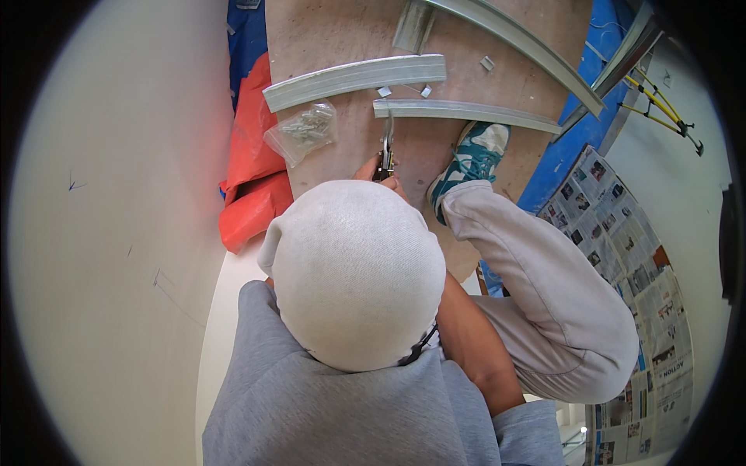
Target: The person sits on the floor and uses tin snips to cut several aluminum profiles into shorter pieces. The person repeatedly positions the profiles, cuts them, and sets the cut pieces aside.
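Observation:
A person in a white knit cap (350, 264) and grey T-shirt (350, 404) crouches below the camera, seen from behind. That person's hands (392, 183) are partly hidden by the cap and grip metal snips (386, 159), whose jaws are at the near edge of a narrow metal channel (466, 107). The person's teal sneaker (470, 155) is just below that channel, on a wooden board (536, 167). A wider pale strip (350, 76), small metal pieces (426, 91) and a clear bag of hardware (307, 124) lie around the snips. Neither my left hand nor my right hand shows.
A long curved rail (521, 43) crosses the top right. Red material (252, 202) and blue sheeting (544, 179) flank the board. Newspaper (637, 326) covers a surface at right, near yellow tripod-like legs (660, 105). A pale wall (109, 233) fills the left.

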Demonstrator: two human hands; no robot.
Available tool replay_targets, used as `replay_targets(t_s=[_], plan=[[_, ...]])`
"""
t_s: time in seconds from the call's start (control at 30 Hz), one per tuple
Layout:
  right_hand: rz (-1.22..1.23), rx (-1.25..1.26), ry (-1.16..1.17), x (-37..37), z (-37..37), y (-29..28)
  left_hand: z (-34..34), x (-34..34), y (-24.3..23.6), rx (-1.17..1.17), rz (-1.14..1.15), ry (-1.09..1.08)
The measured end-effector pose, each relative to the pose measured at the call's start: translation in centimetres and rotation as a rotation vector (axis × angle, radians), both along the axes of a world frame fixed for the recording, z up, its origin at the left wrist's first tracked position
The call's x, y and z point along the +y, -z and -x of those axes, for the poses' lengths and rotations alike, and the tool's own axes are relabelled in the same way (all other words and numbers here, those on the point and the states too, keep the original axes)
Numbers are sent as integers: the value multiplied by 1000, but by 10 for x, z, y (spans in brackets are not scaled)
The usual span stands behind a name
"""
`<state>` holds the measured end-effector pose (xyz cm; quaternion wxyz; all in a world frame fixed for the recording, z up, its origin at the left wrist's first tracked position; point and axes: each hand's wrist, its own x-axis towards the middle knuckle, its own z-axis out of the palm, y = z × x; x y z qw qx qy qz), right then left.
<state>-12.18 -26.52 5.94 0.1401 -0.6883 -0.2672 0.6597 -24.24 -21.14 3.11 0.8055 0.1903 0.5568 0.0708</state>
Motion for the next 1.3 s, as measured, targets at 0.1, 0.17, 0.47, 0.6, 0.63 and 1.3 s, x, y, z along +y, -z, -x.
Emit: replay_targets(t_s=[0.1,0.17,0.47,0.6,0.63,1.3], plan=[[3,-1,2,0,0,0,1,3,-6,-13,30,-1],[7,-2,2,0,0,0,0,6,-12,-40,86,-65],[11,-6,12,-1,-1,-1,-1,9,-11,-67,66,-65],[15,-4,11,-1,-1,-1,1,4,-5,-82,40,-59],[15,-3,11,-1,-2,-1,2,3,-4,-58,26,-36],[24,3,27,-3,-4,-4,-2,2,-7,-47,26,-53]])
